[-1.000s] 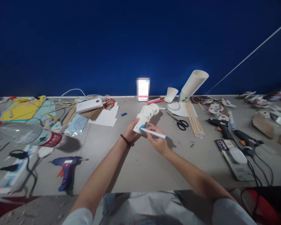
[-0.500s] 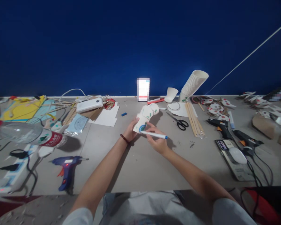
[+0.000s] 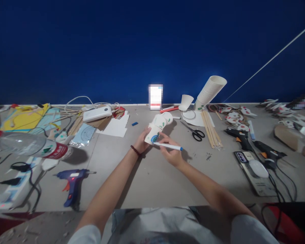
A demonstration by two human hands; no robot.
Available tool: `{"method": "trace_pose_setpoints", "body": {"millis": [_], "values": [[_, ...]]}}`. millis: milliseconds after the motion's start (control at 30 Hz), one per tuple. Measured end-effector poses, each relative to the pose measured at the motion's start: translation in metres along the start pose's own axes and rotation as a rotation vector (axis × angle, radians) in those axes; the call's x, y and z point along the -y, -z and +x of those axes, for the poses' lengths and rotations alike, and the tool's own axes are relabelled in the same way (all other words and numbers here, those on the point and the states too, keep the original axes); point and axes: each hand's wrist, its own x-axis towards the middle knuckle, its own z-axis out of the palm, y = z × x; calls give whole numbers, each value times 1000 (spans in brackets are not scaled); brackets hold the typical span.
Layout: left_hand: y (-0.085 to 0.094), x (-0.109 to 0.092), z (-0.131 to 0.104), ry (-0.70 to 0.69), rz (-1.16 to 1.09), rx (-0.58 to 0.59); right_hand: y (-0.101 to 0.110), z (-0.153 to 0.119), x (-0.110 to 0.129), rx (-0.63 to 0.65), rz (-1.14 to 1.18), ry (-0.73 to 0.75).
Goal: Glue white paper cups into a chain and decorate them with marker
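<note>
My left hand [image 3: 143,142] is closed on white paper cups [image 3: 157,128] with green leaf prints, joined or nested in a tilted row above the table. On the side of the nearest cup is a blue ring [image 3: 154,139] around a green print. Between the fingers of my right hand [image 3: 170,152] lies a white marker [image 3: 169,146] with a blue end. Its tip meets the cup at the lower edge of the ring. Part of the cups is hidden behind my left fingers.
A blue cap [image 3: 134,124], black scissors [image 3: 197,134], wooden sticks [image 3: 210,130] and a leaning cup stack [image 3: 210,90] lie beyond my hands. Left are a blue glue gun [image 3: 72,184] and a plastic bottle [image 3: 27,144]. Right are black glue guns [image 3: 240,137] and a phone [image 3: 252,174].
The marker tip has shifted very slightly to the right along the blue ring. My left hand and the cups stay in place.
</note>
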Motion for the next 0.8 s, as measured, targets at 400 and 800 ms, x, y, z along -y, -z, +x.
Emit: {"method": "trace_pose_setpoints", "body": {"millis": [400, 800], "values": [[1, 1, 1, -2, -3, -24, -1, 2, 4, -17, -28, 1], [-3, -1, -1, 10, 1, -49, -2, 1, 1, -22, -19, 38]]}}
